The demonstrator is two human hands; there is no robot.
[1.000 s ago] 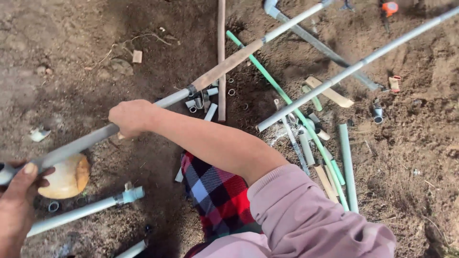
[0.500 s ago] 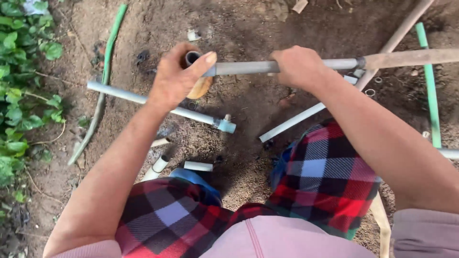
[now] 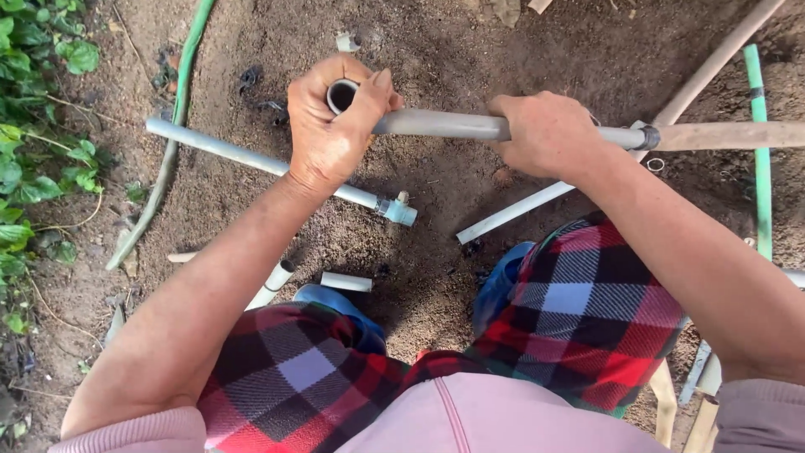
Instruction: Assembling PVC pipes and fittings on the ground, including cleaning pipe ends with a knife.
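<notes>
Grey pipe (image 3: pixel 444 126) runs level between both hands: left hand (image 3: pixel 331 126) wraps its open end, right hand (image 3: pixel 545 134) grips mid-length.

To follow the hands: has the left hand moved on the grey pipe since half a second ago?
No. The left hand is wrapped around the open end of the grey pipe, as before, above the thin pipe on the soil.

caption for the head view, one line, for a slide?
Left hand grips the open end of a grey pipe while right hand holds it mid-length above bare soil.
</notes>
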